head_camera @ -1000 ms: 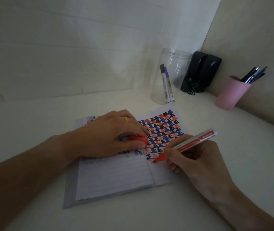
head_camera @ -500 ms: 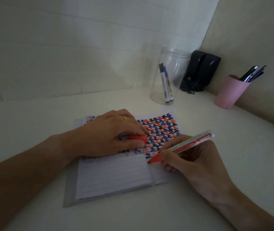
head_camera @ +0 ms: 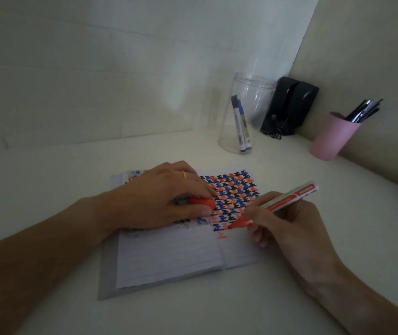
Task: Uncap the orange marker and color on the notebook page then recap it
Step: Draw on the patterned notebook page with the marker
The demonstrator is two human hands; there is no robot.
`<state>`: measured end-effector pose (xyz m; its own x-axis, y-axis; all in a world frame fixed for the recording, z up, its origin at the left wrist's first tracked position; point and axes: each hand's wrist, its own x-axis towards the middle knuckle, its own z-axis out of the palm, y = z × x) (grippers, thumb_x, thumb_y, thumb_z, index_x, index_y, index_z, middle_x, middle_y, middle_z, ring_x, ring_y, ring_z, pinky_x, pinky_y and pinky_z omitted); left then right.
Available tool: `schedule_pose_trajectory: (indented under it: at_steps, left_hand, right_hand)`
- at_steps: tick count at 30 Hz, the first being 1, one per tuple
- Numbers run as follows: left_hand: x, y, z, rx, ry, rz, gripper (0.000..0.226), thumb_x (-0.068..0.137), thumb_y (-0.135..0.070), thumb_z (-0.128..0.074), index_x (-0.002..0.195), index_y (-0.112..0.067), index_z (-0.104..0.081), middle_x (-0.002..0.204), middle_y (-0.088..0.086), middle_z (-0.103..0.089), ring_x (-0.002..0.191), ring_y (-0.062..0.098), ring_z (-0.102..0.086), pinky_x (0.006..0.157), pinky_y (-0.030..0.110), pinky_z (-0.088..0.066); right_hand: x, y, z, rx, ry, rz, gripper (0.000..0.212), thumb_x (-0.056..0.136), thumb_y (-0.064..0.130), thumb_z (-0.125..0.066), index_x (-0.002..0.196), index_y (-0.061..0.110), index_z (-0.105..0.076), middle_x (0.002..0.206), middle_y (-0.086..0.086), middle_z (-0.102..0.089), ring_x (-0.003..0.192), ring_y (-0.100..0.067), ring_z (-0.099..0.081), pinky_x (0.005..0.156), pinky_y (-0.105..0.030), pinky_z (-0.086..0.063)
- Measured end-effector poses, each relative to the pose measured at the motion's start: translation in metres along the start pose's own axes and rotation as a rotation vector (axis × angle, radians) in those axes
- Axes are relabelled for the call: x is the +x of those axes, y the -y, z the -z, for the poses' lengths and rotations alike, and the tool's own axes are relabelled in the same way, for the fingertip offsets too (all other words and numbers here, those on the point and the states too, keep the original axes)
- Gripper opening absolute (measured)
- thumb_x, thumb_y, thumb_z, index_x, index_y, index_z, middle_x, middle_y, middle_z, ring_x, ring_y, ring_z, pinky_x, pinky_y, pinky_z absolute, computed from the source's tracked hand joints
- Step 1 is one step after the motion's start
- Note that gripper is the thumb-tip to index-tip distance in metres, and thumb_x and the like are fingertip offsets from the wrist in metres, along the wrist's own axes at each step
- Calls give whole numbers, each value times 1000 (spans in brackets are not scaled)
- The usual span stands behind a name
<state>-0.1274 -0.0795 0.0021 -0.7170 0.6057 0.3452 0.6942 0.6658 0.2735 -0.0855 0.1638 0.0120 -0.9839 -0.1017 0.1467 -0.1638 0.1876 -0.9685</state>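
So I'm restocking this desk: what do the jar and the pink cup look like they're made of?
The jar looks like clear plastic: fully see-through, thin-walled, with soft glossy glare and two markers visible through it. Glass can't be ruled out. The pink cup holding pens looks matte and opaque, with no shine; probably plastic, possibly paper or ceramic.

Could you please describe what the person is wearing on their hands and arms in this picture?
Both forearms are bare as far as the picture shows, with no sleeves, gloves, watch or bracelet visible. The only item worn is a thin yellow ring on a finger of the left hand. The right hand has no visible rings.
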Motion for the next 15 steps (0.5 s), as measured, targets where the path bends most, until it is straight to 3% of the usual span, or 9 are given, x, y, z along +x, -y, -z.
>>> schedule_pose_trajectory:
  at_steps: [4, 11, 15]
  left_hand:
    - [-1, -3, 1, 4, -9, 2, 35, 94, -57, -55, 119, -37, -69, 125, -23, -68, 116, 2, -53, 99, 33, -46]
    - [0, -3, 2, 20, 0, 22, 36, 94, -59, -53, 121, -39, -68, 126, -26, -67, 117, 0, -51, 99, 30, -46]
    - [-1, -3, -1, -15, -1, 61, 34, 95, -56, -54, 120, -38, -68, 122, -24, -68, 116, 0, -53, 97, 27, -47]
  right_hand:
    - [26, 23, 3, 191, 5, -197, 17, 84, 11, -69, 68, 9, -70, 57, -4, -64, 48, -15, -53, 46, -23, -44]
    - [74, 19, -16, 426, -69, -166, 6, 85, 10, -65, 88, 8, -70, 63, -2, -61, 57, -15, -53, 54, -25, -45]
    - [73, -6, -16, 524, -65, -135, 6, 86, 8, -61, 83, 9, -66, 64, -6, -62, 60, -20, -54, 60, -31, -46]
